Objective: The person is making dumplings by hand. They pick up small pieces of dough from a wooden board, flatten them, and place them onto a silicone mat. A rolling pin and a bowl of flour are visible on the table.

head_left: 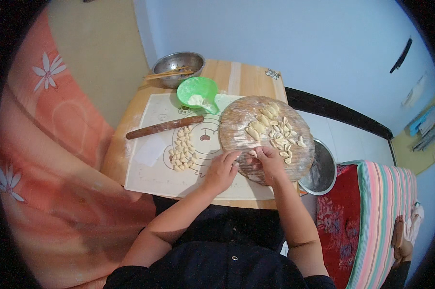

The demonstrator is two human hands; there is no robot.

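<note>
My right hand (pixel 270 161) is over the near part of a round slatted board (pixel 236 130), its fingertips pinching a small piece of dough (pixel 252 153). To its left, my left hand (pixel 220 172) hovers by the board's near edge, thumb and fingers apart, with nothing seen in it. Small shaped dough pieces (pixel 283 134) lie on the board beside several larger folded dumplings (pixel 264 120). A pile of small cut dough lumps (pixel 182 150) rests on the pale printed mat (pixel 212 185), left of my left hand.
A wooden rolling pin (pixel 164 127) lies across the mat below a green scoop-like bowl (pixel 198 89) with flour. Behind stands a metal bowl (pixel 179 60) with chopsticks (pixel 171 73) across it. Another metal basin (pixel 322 168) is beyond the table's right edge. At far right, a person's feet (pixel 401 238) show on a bed.
</note>
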